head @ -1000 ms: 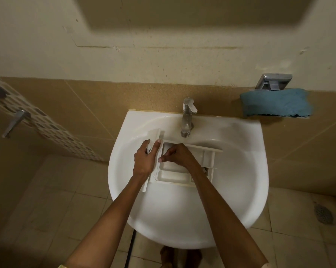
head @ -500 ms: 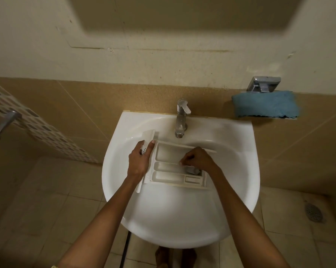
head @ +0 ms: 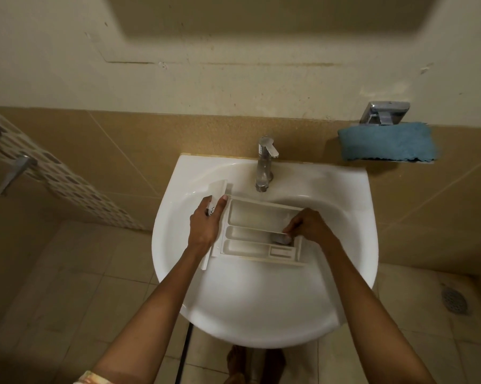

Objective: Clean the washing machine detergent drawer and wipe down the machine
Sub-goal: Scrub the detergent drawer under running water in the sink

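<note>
Home bathroom, white wall-hung washbasin (head: 264, 309) with chrome tap (head: 265, 164), beige wall tiles (head: 139, 145), tiled floor (head: 76, 275) with drain grate (head: 454, 301), blue towel (head: 386, 142) on chrome holder (head: 383, 112)

The upper wall (head: 233, 79) was cream plaster, stained and scuffed, with a dark rectangular shadow along the top. Below it ran a band of tan wall tiles (head: 150, 151), crossed at the left by a mosaic strip (head: 76, 189) beside a metal lever handle (head: 12, 173). A white washbasin (head: 261, 300) with a chrome tap (head: 265, 164) was fixed to the tiles. Beige floor tiles (head: 67, 273) held a round drain (head: 454, 299) at the right. The light was dim and yellowish.
</note>
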